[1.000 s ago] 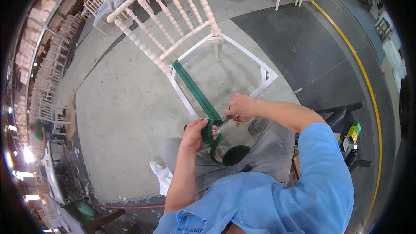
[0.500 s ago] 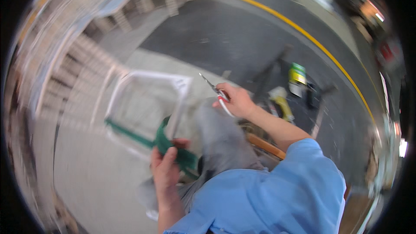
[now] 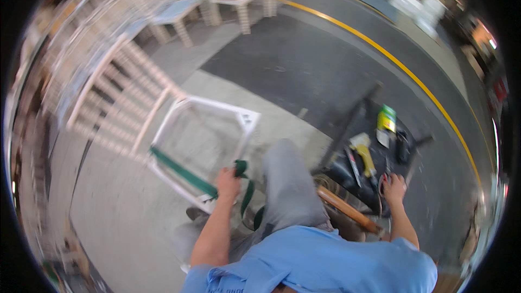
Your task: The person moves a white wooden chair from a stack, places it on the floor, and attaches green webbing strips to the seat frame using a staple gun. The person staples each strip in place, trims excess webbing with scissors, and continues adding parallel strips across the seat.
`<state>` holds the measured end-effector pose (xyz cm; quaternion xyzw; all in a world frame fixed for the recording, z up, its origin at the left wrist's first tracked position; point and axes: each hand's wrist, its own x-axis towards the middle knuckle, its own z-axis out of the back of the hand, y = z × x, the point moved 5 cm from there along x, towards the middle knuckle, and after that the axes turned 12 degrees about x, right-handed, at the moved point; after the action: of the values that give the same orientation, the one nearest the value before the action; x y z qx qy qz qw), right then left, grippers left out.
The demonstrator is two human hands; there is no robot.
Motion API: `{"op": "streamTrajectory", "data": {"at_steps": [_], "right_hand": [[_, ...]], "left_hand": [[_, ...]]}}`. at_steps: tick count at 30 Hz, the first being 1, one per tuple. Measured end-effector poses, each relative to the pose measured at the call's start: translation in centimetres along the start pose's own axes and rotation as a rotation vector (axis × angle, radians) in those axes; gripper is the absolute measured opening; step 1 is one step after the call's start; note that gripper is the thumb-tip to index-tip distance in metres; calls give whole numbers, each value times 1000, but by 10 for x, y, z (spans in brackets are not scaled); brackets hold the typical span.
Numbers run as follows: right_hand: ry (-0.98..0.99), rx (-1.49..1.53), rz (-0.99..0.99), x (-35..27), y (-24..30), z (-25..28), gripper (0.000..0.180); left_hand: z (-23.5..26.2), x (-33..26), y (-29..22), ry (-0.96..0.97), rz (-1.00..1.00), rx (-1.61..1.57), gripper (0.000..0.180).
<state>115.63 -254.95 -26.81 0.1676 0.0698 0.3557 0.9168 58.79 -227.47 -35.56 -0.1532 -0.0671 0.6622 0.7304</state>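
Note:
My left hand is closed on a green webbing strap, with a loose length hanging in a loop by my legs. Beside it lies a pale wooden chair with an open seat frame and slatted back. A flat green band stretches along the near side of that frame. Off to the right, over a dark tool-covered surface, my right hand has its fingers closed around the reddish handles of scissors. The blades are hard to make out there.
The dark surface also carries a yellow-handled tool, a green and yellow package and a black object. A wooden bar is beside my right leg. More pale chairs stand at the back left.
My right hand has swung right with the scissors, from in front of my knee to the dark surface. My left hand has shifted slightly right and up with the strap. The view has turned.

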Motion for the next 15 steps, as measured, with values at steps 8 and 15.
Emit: {"op": "streamTrajectory", "data": {"at_steps": [8,15], "right_hand": [[-96,239,395,43,110,-10,38],[177,489,704,43,288,-48,30]], "left_hand": [[6,-77,37,-37,130,25,24],[16,-131,58,196,138,-8,39]]}}
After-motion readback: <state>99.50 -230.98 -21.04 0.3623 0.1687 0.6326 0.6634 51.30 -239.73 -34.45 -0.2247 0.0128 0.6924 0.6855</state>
